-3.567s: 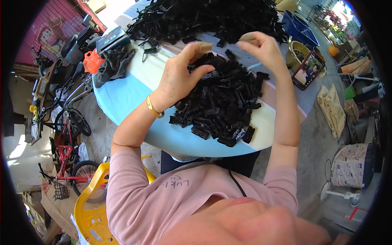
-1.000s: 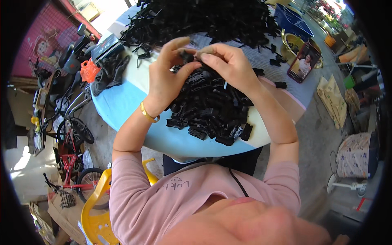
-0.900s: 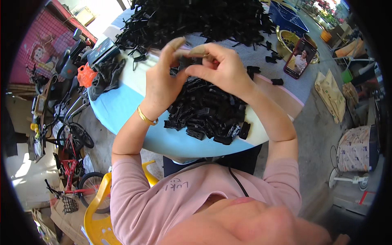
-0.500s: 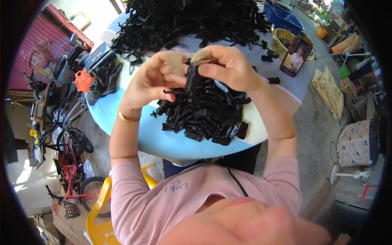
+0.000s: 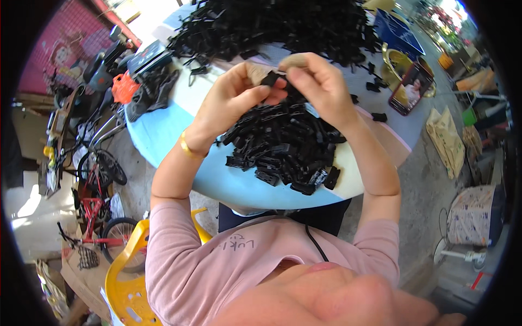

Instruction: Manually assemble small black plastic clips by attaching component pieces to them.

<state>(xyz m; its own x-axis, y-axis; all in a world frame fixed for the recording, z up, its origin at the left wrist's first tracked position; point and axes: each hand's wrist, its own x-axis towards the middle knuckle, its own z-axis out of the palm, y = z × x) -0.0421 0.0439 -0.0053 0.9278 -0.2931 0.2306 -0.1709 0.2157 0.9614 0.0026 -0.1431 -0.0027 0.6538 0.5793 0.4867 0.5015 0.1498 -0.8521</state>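
Note:
Both my hands are raised over the table, close together, between two heaps of black plastic parts. My left hand (image 5: pixel 236 98) is closed, thumb and fingers pinching a small black plastic part (image 5: pixel 270 79). Against the same dark piece, the thumb and fingers of my right hand (image 5: pixel 321 89) are pressed together; its far end is hidden behind them. Tan wraps cover some of my fingertips. Below my hands lies the smaller pile of black plastic parts (image 5: pixel 280 146). A much larger heap of loose black parts (image 5: pixel 272 27) covers the far side.
A phone (image 5: pixel 411 89) leans against a gold basin (image 5: pixel 392 57) at the table's right, near a blue crate (image 5: pixel 399 33). Dark cloth (image 5: pixel 155 95), a red plastic bag (image 5: pixel 124 88) and a black box (image 5: pixel 148 57) are left. A yellow chair (image 5: pixel 126 266) stands beside me.
My hands have moved slightly farther away and to the right. The black part, which stood upright and in plain sight between them, is now mostly covered by my fingers. The view has shifted a little.

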